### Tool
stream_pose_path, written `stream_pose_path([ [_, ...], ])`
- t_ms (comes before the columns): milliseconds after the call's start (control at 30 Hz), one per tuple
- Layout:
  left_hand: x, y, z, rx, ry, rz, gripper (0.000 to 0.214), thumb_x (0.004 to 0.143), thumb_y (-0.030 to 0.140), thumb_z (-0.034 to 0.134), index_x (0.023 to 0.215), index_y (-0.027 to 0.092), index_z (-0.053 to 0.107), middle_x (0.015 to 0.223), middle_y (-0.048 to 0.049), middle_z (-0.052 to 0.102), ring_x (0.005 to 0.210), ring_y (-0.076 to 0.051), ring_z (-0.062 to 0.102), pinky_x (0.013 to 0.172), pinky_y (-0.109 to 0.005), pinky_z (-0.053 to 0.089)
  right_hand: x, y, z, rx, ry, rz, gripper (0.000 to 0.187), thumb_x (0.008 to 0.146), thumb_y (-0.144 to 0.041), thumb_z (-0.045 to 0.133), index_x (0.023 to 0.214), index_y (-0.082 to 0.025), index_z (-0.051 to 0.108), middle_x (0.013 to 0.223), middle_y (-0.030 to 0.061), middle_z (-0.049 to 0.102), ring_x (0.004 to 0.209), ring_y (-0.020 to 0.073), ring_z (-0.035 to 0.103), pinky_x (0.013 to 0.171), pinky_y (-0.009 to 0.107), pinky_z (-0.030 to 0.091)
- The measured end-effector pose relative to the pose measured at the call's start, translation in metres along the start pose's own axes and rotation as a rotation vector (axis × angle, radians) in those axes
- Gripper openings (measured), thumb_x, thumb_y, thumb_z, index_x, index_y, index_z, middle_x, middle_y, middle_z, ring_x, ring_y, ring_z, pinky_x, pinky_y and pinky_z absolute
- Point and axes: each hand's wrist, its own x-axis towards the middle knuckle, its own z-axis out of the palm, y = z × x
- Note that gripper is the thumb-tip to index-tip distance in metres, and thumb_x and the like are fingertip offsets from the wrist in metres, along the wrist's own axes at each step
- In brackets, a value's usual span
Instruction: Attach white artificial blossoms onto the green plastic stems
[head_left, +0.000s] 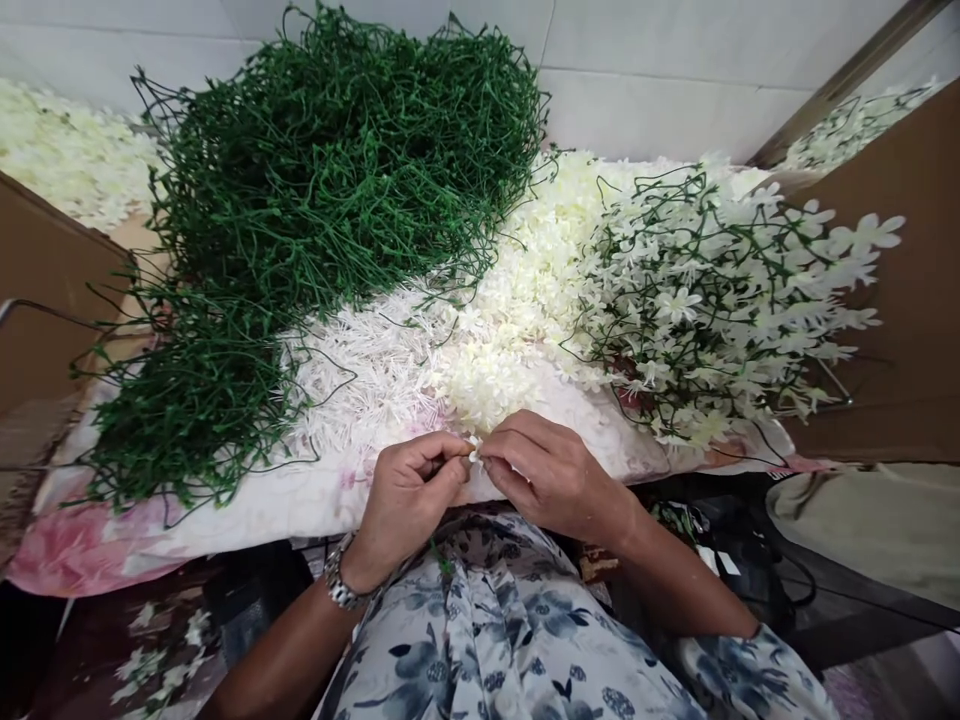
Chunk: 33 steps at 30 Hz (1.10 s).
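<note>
My left hand (pixel 409 495) and my right hand (pixel 547 470) meet fingertip to fingertip over my lap, both pinched on a small white artificial flower piece (pixel 474 452). A thin green stem (pixel 442 560) hangs below my left hand. Just beyond my hands lie a heap of loose cream petals (pixel 517 310) and a spread of white spiky flower centres (pixel 367 370). A big tangle of bare green plastic stems (pixel 315 210) fills the left. Finished stems with white flowers (pixel 712 290) are piled on the right.
Everything rests on a pink-and-white cloth (pixel 247 510) over a low surface. Brown cardboard (pixel 45 290) stands at the left, a brown board (pixel 907 330) at the right. More cream flowers (pixel 67 150) lie far left. Some flowers (pixel 165 660) are on the floor.
</note>
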Motion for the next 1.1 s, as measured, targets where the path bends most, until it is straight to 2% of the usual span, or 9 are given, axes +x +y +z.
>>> stream_pose_path([
  [167, 0.0, 0.002, 0.005, 0.017, -0.023, -0.001, 0.011, 0.071, 0.018, 0.059, 0.067, 0.014, 0.068, 0.054, 0.0016, 0.058, 0.046, -0.007, 0.047, 0.044, -0.015, 0.037, -0.007, 0.002, -0.003, 0.096, 0.038, 0.036, 0.013, 0.089, -0.011, 0.045, 0.088, -0.015, 0.057, 0.075, 0.0061, 0.06, 0.073, 0.015, 0.057, 0.065, 0.026, 0.048],
  [333, 0.001, -0.003, 0.006, -0.068, -0.09, -0.056, 0.014, 0.073, 0.022, 0.06, 0.08, 0.014, 0.07, 0.064, -0.0022, 0.064, 0.055, -0.01, 0.054, 0.051, -0.018, 0.042, -0.012, 0.006, -0.004, 0.201, 0.064, 0.054, 0.013, 0.088, -0.009, 0.045, 0.089, -0.014, 0.057, 0.074, 0.0054, 0.059, 0.07, 0.0138, 0.054, 0.063, 0.025, 0.046],
  [467, 0.003, -0.003, 0.005, -0.058, -0.116, -0.072, 0.014, 0.076, 0.024, 0.059, 0.076, 0.013, 0.068, 0.061, -0.0001, 0.058, 0.053, -0.008, 0.048, 0.05, -0.018, 0.038, -0.012, 0.008, -0.005, 0.207, 0.086, 0.049, 0.012, 0.088, -0.009, 0.046, 0.088, -0.013, 0.057, 0.074, 0.0059, 0.058, 0.071, 0.0137, 0.053, 0.064, 0.025, 0.046],
  [633, 0.007, 0.004, 0.005, 0.001, -0.206, -0.028, 0.012, 0.076, 0.018, 0.055, 0.066, 0.014, 0.06, 0.058, 0.0037, 0.048, 0.052, -0.006, 0.038, 0.047, -0.017, 0.03, -0.012, 0.01, -0.007, 0.209, 0.032, 0.048, 0.011, 0.088, -0.009, 0.047, 0.088, -0.012, 0.058, 0.075, 0.0073, 0.058, 0.071, 0.0143, 0.053, 0.063, 0.025, 0.045],
  [800, 0.006, 0.0, 0.004, -0.071, -0.288, -0.038, 0.015, 0.078, 0.019, 0.054, 0.065, 0.014, 0.059, 0.058, 0.0042, 0.045, 0.052, -0.006, 0.034, 0.048, -0.019, 0.027, -0.014, 0.011, -0.006, 0.239, -0.01, 0.048, 0.011, 0.088, -0.009, 0.047, 0.087, -0.012, 0.057, 0.075, 0.0064, 0.058, 0.07, 0.0137, 0.053, 0.063, 0.025, 0.045],
  [1100, 0.001, -0.014, 0.004, -0.11, -0.269, -0.004, 0.014, 0.077, 0.019, 0.056, 0.066, 0.014, 0.063, 0.06, 0.0014, 0.05, 0.056, -0.008, 0.039, 0.05, -0.02, 0.031, -0.014, 0.006, -0.003, 0.154, -0.057, 0.009, 0.015, 0.09, -0.01, 0.045, 0.084, -0.013, 0.058, 0.073, 0.0059, 0.059, 0.069, 0.0143, 0.054, 0.062, 0.025, 0.047],
])
